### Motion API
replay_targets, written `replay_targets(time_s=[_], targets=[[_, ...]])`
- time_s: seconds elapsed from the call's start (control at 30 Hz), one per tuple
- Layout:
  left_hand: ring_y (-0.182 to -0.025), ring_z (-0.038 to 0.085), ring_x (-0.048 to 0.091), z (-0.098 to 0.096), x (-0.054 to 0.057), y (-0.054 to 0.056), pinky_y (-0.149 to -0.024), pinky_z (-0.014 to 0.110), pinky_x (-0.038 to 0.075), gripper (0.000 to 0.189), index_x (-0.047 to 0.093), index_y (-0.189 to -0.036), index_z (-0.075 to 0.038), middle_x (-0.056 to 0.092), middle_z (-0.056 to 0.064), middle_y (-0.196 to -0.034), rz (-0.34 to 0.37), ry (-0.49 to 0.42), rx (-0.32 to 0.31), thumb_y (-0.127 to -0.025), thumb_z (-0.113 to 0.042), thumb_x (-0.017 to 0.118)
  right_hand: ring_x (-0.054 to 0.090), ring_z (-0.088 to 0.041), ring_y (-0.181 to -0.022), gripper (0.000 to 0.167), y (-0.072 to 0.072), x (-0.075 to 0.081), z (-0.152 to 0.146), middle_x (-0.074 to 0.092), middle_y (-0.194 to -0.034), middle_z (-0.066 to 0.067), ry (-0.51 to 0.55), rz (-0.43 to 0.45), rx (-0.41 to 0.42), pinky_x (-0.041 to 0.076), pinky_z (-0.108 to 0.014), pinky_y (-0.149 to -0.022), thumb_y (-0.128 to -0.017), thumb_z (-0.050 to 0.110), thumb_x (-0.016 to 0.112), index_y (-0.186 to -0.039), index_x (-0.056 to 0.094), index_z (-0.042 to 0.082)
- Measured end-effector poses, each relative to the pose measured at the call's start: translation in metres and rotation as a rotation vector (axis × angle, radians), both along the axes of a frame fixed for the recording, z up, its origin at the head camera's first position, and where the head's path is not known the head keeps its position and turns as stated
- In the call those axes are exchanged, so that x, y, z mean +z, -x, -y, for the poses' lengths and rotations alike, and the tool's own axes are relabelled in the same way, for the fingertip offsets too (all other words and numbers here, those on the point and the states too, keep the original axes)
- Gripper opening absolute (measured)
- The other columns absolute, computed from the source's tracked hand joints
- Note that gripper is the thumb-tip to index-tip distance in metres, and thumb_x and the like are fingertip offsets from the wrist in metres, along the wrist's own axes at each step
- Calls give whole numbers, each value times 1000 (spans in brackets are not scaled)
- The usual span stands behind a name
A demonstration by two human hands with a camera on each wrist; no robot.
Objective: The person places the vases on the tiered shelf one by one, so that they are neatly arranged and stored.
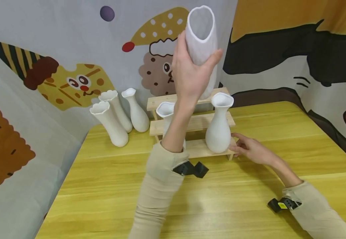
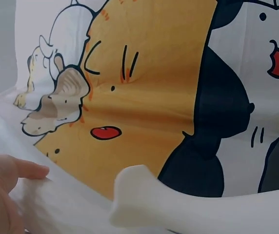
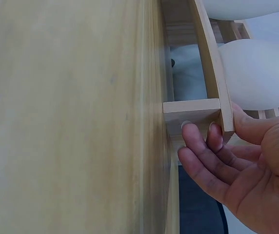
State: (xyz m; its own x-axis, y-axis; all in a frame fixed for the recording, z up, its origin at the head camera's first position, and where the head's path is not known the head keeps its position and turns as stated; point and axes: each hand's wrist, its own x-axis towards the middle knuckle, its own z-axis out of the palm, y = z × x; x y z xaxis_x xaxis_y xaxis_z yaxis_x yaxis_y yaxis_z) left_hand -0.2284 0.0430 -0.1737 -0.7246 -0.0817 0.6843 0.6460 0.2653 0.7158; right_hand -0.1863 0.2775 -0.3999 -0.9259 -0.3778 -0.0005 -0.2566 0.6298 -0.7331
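Note:
My left hand [image 1: 192, 74] grips a tall white vase [image 1: 202, 53] with a wavy rim, fingers and thumb round its sides. Its base is at the top step of a three-step wooden stand [image 1: 196, 123]; whether it touches cannot be told. My right hand [image 1: 254, 151] holds the right end of the lowest step, thumb above and fingers below in the right wrist view. Close by that hand, a round-bellied white vase [image 1: 218, 134] stands upright on the lowest step. Another white vase [image 1: 165, 111] on the stand is partly hidden behind my left forearm.
Three white vases, a front one [image 1: 113, 129], a rear one [image 1: 122, 114] and a narrow-necked one [image 1: 139, 116], stand left of the stand on the wooden table [image 1: 107, 192]. A printed cartoon cloth [image 1: 71, 39] hangs behind the table.

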Motion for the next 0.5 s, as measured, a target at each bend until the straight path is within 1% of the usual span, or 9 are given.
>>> replay_targets(time_s=[0.17, 0.27, 0.5], targets=[[-109, 8, 52, -5, -7, 6, -91, 26, 45, 73, 51, -140, -9, 60, 2, -124, 66, 33, 39, -78, -26, 86, 67, -21, -81, 60, -1, 0, 0, 67, -93, -5, -10, -13, -1, 52, -31, -68, -104, 22, 60, -149, 34, -9], [-108, 9, 52, -7, -12, 10, -90, 27, 45, 71, 52, -138, -10, 61, 2, -122, 89, 43, 57, -78, -26, 86, 67, -21, -81, 60, -1, 0, 0, 67, -93, -5, -12, -17, -1, 52, -31, -68, -104, 22, 60, -149, 34, -9], [-105, 9, 55, -12, -23, 15, -86, 28, 48, 70, 51, -138, -13, 61, 0, -120, 132, 43, 60, -78, -26, 84, 66, -21, -80, 60, -1, 0, 0, 67, -93, -5, -22, -25, -1, 51, -31, -68, -104, 22, 60, -149, 34, -9]])
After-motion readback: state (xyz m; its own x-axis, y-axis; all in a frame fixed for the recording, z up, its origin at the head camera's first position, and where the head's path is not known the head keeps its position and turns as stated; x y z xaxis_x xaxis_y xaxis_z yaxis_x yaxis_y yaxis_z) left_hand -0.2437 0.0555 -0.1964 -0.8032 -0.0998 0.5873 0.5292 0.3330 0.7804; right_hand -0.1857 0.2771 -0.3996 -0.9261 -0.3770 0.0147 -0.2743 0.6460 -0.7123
